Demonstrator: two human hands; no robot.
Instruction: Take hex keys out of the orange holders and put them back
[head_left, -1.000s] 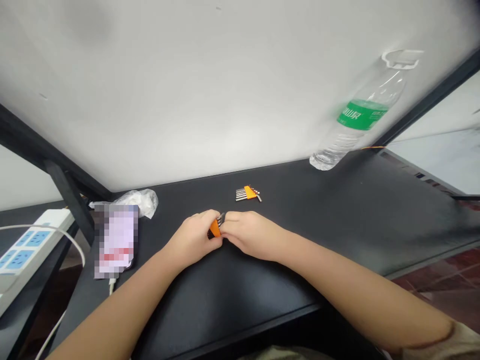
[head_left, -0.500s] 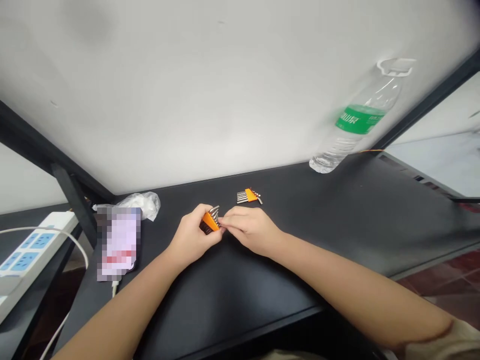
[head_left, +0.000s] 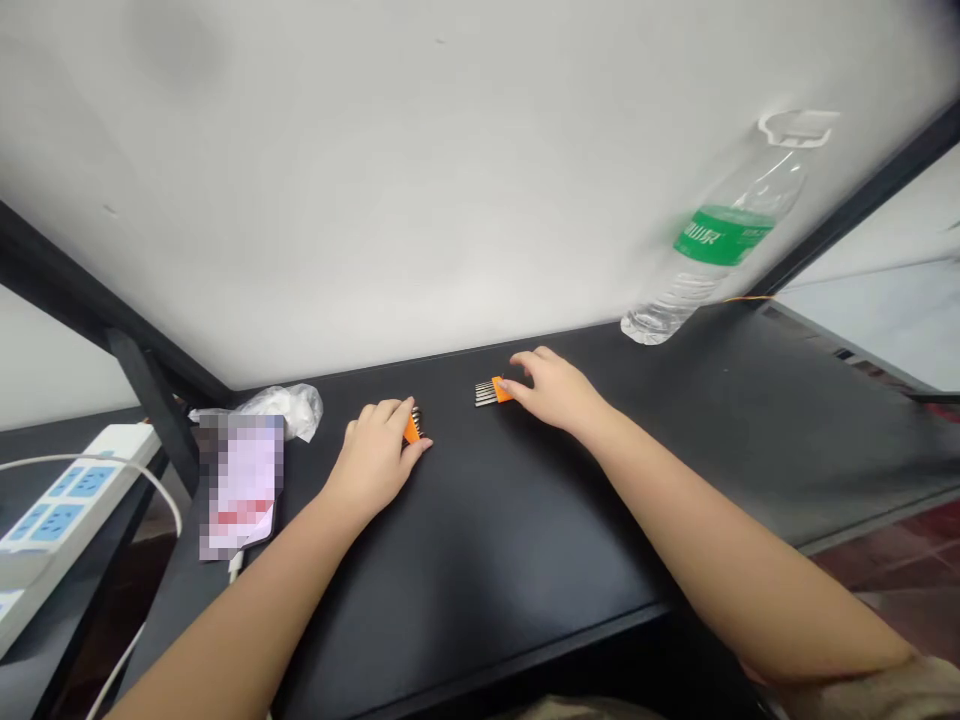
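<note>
My left hand (head_left: 375, 450) is closed around one hex key set (head_left: 412, 430), low at the tabletop. Its orange holder and a row of metal key ends stick out between thumb and fingers; the rest is hidden under the hand. A second hex key set (head_left: 495, 391) lies farther back on the black table, its straight key ends pointing left. Over the right end of that set is my right hand (head_left: 553, 390), thumb and fingers apart. The thumb tip overlaps the orange holder; whether it touches, I cannot tell.
A large clear bottle (head_left: 724, 235) with a green label stands by the wall at the back right. On the left are a charging phone (head_left: 244, 480), a crumpled plastic bag (head_left: 289, 408) and a white power strip (head_left: 75, 510). The black table (head_left: 480, 560) ends at a front edge.
My hands have moved apart. The left hand has turned over and gone down left with its hex key set; the right has let go of it and moved up right to the other set.
</note>
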